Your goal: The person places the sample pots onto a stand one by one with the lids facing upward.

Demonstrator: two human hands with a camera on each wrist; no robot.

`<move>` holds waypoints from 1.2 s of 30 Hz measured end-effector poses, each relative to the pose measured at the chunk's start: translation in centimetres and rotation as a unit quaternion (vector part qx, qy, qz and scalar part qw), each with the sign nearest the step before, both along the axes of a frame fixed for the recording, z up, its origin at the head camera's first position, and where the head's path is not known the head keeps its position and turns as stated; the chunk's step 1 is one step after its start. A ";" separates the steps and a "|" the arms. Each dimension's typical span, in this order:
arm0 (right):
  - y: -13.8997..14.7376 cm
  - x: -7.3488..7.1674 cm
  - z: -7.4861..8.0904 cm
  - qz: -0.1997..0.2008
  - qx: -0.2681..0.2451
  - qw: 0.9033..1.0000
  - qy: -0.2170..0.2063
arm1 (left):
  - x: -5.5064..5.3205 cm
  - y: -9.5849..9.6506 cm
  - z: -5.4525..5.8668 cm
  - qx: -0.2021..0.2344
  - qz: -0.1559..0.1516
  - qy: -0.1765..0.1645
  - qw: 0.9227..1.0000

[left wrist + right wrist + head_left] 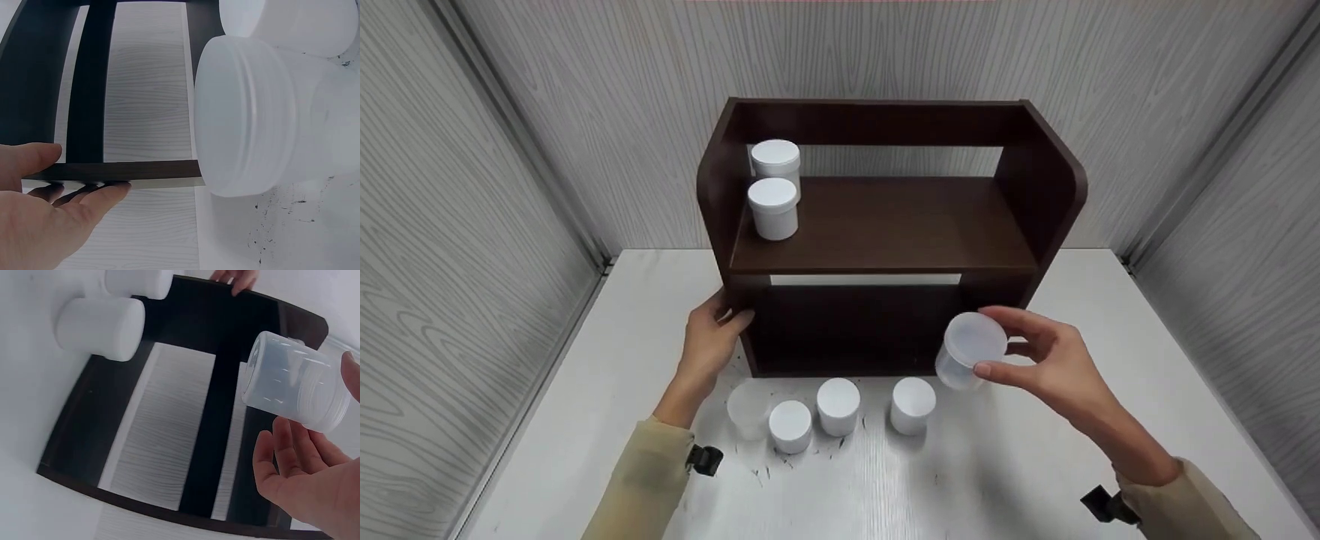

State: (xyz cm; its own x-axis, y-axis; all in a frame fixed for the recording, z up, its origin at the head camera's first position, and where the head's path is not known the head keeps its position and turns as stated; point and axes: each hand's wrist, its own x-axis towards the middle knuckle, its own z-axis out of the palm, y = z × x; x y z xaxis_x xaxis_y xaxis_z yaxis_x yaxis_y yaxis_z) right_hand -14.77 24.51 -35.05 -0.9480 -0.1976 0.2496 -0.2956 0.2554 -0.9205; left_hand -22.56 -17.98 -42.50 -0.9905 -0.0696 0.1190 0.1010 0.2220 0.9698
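Note:
My right hand [1054, 360] pinches a clear plastic jar [971, 349] by its lid between thumb and fingers, in front of the lower right of a dark brown shelf [885, 225]. In the right wrist view the see-through jar [287, 379] looks empty. My left hand [711, 337] grips the shelf's left side panel, thumb on the inner side and fingers outside. The left wrist view shows that hand [62, 208] around the panel edge, with a frosted clear jar [242, 118] close by.
Two white jars [773, 210] stand at the left of the upper shelf. On the white table [885, 487] before the shelf are three white jars [838, 406] and the frosted jar [749, 409]. Grey wood-patterned walls [472, 225] enclose the table. Dark specks lie near the jars.

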 end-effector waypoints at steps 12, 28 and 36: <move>-2.3 -2.1 4.6 0.007 0.005 1.000 0.013 | -0.1 0.0 -0.1 0.010 -0.003 0.005 1.000; -6.1 -7.2 8.9 0.022 -0.024 0.999 0.014 | -0.3 0.0 -0.2 0.006 0.004 0.009 1.000; -8.4 -10.5 9.9 0.018 -0.004 1.000 0.016 | 0.0 0.0 0.0 -0.003 -0.003 -0.003 1.000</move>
State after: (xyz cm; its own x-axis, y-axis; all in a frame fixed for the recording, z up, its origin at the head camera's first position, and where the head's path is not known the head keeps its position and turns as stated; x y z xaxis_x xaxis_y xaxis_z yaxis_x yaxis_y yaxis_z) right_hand -25.32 16.06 -25.16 -0.9316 -0.2300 0.2815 -0.3342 0.2371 -0.9122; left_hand -22.53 -18.02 -42.52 -0.9915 -0.0624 0.1139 0.0971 0.2269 0.9691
